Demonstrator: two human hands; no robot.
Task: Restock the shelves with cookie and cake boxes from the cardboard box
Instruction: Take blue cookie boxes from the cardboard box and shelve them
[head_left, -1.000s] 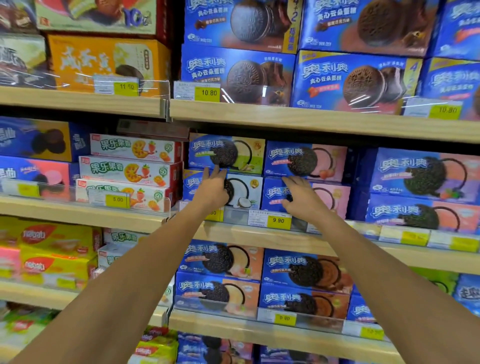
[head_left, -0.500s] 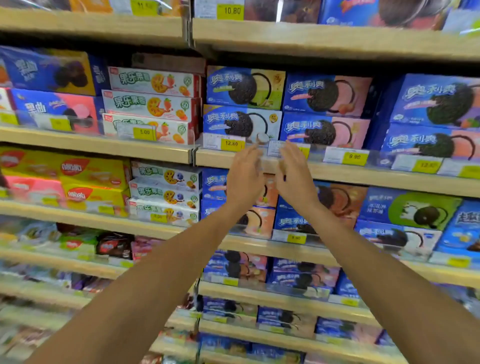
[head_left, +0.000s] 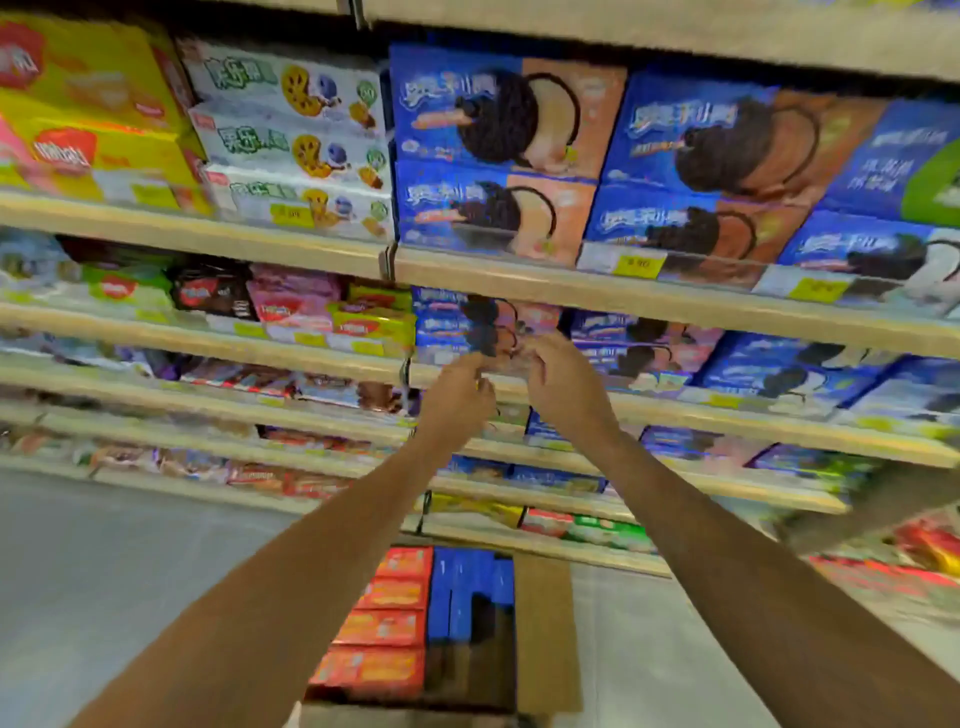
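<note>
An open cardboard box stands on the floor below my arms. Inside it, red-orange boxes fill the left side and blue cookie boxes stand beside them, with a dark gap on the right. My left hand and my right hand hang close together in the air in front of the middle shelves, fingers loosely curled, nothing in either. Blue cookie boxes with a black cookie picture fill the shelf above. The frame is blurred by motion.
Wooden shelves run across the view in several tiers with yellow price tags. White fruit-biscuit boxes and yellow boxes sit at upper left. Grey floor lies to the left of the cardboard box.
My view has tilted down from the upper shelves, so the cardboard box on the floor has come into view. Both hands left the shelved cookie boxes and drew together, lower.
</note>
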